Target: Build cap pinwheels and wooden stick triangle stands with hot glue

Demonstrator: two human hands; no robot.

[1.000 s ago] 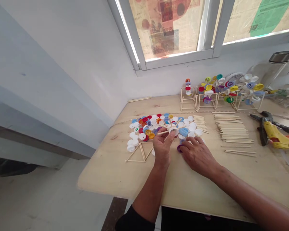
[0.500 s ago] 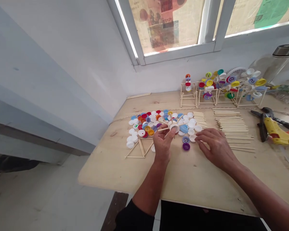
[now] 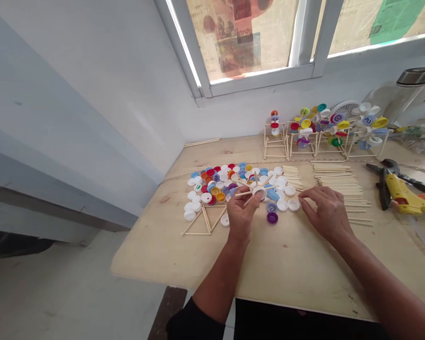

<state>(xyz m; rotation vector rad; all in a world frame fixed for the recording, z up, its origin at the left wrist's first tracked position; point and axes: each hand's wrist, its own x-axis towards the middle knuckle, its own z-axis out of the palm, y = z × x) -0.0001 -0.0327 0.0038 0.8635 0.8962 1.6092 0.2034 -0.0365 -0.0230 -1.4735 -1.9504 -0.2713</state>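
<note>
My left hand (image 3: 241, 215) is closed on a white bottle cap hub (image 3: 259, 192) with several wooden sticks fanned out from it like spokes. The hub is held above the table, in front of the pile of caps. My right hand (image 3: 324, 212) rests to the right, fingers bent and holding nothing that I can see. Its fingertips are at the right edge of a white bottle cap (image 3: 293, 204), possibly touching it. Beside that cap lie another white cap (image 3: 282, 205), a lilac cap (image 3: 272, 207) and a purple cap (image 3: 272, 217).
Mixed caps (image 3: 220, 196) lie behind my left hand, near a stick frame (image 3: 197, 233). Stacked sticks (image 3: 340, 182) lie beyond my right hand. Pliers (image 3: 383, 191) and a yellow glue gun (image 3: 403, 193) are at the right. Cap wheels on stick stands (image 3: 306, 148) line the wall.
My right hand has shifted right, and one more white cap now shows in the row in front of its fingertips. My left hand still holds the spoked hub, moved slightly right.
</note>
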